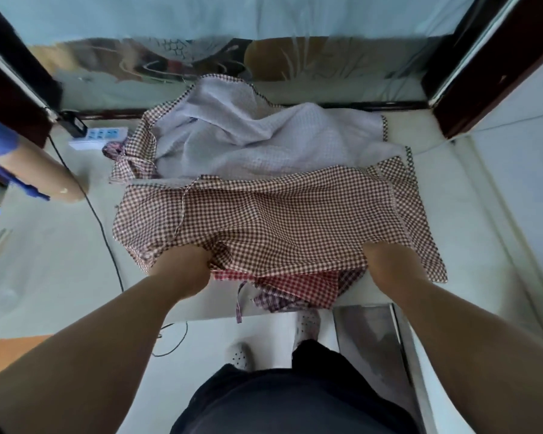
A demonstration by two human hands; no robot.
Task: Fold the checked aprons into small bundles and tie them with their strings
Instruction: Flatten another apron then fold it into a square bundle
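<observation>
Gingham in brown and cream covered the middle of the desk (pixel 60 245): the brown apron (pixel 279 220) lay spread there, its near half pattern-up, its far half turned over and rumpled to show a pale underside. The left hand (pixel 182 270) gripped the apron's near edge towards its left corner, closed in a fist with cloth bunched around the knuckles. The right hand (pixel 389 264) held the same edge further right, its fingers buried in the fabric (none of the fingertips showed).

Under the apron's near edge, between the two hands, a red apron (pixel 282 285) peeked out. A purplish checked strap (pixel 239 305) hung from there over the desk's front. Just off the apron's far left corner sat a small knot of purplish checked cloth (pixel 115 150). Beyond that lay a white power strip (pixel 104 134). A black cable (pixel 101 220) ran along the apron's left side, and a cardboard tube (pixel 44 170) lay further left. Below the apron's near edge, on the floor, stood pale dotted shoes (pixel 308 324).
</observation>
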